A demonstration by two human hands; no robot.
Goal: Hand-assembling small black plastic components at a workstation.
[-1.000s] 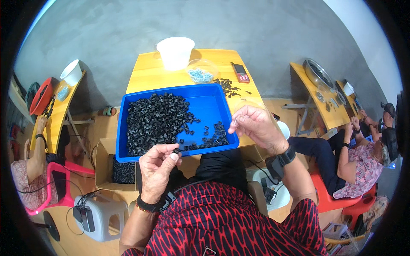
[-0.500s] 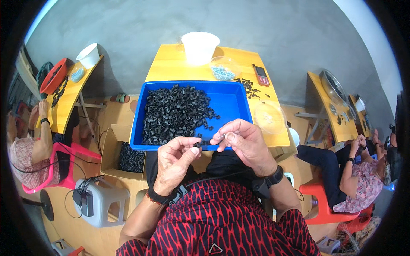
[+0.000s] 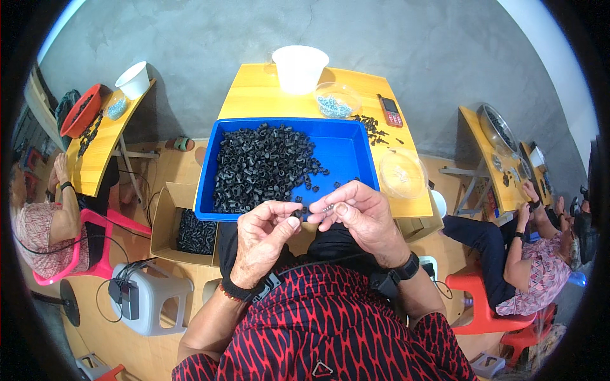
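Note:
My left hand (image 3: 267, 235) pinches a small black plastic part (image 3: 297, 214) between thumb and fingers just over the near edge of the blue tray (image 3: 346, 152). Close beside it, my right hand (image 3: 363, 219) holds a small silvery screw (image 3: 326, 208) between thumb and forefinger, its shaft pointing toward the black part. Whether the two touch is hard to tell. A heap of black plastic parts (image 3: 260, 168) fills the tray's left side, and a few loose ones lie to its right.
Behind the tray stand a white tub (image 3: 300, 68), a clear bowl of screws (image 3: 335, 106) and a red phone (image 3: 389, 112). A clear lid (image 3: 403, 174) lies at right. A cardboard box (image 3: 166, 241) sits on the floor. People work at tables (image 3: 105, 152) on both sides.
My right hand has turned and dropped slightly, so the screw shows more plainly near the black part. One more loose black part shows in the tray by my right fingers.

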